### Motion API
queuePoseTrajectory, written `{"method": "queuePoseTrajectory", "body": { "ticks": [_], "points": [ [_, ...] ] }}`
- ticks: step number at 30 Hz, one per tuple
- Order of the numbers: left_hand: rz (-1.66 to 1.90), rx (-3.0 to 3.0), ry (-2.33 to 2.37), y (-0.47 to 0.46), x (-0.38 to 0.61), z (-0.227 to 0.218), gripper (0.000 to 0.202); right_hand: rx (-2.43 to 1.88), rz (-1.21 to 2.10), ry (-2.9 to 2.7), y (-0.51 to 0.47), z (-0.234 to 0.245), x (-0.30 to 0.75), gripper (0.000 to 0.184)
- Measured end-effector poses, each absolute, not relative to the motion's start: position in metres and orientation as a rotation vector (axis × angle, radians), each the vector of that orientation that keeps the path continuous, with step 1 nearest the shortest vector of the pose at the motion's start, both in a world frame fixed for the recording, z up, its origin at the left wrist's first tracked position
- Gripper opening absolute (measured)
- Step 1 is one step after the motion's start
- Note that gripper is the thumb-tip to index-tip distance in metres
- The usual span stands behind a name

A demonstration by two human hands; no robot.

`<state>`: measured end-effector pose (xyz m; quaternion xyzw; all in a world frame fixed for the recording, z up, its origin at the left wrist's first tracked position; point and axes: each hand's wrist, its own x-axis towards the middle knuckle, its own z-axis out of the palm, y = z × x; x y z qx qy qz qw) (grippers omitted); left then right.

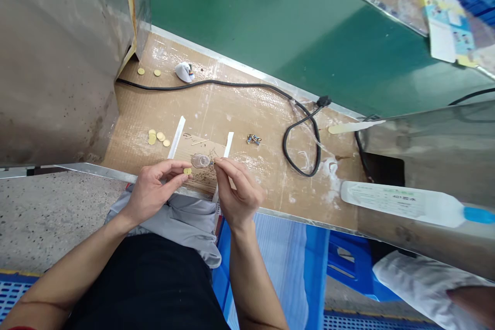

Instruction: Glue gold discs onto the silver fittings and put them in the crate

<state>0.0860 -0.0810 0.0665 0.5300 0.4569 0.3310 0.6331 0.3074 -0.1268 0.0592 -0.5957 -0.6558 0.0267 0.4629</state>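
My left hand [157, 185] pinches a small round gold disc [187, 171] between thumb and fingers at the front of the cardboard-covered bench. Just right of it is a clear oval plastic piece [201, 160]; whether it is held or resting I cannot tell. The fingertips of my right hand [240, 188] are pinched together at that piece's right end, around something small and dark that they mostly hide. Beneath both hands lies a cardboard patch [185, 149] with dark crumbs and a thin stick [200, 142]. More gold discs [152, 136] lie to the left.
White tape strips [177, 136] flank the patch. Small blue-and-gold parts [254, 139] lie to the right, before a looped black cable [284, 149]. A white bottle [402, 203] lies at the right. Farther back are a crumpled white item [184, 72] and two discs [157, 72].
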Motion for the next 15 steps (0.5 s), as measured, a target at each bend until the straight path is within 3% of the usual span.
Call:
{"method": "queuePoseTrajectory", "body": {
  "ticks": [8,15],
  "points": [
    [0.747,1.159,1.01,-0.0815,0.0856,0.0673,0.031,-1.513,0.037,-1.605,-0.1252,0.0597,0.3076,0.025],
    [0.749,1.157,1.029,-0.0821,0.0858,0.0684,0.033,-1.486,0.041,-1.596,-0.1241,0.0594,0.3093,0.033]
  ]
}}
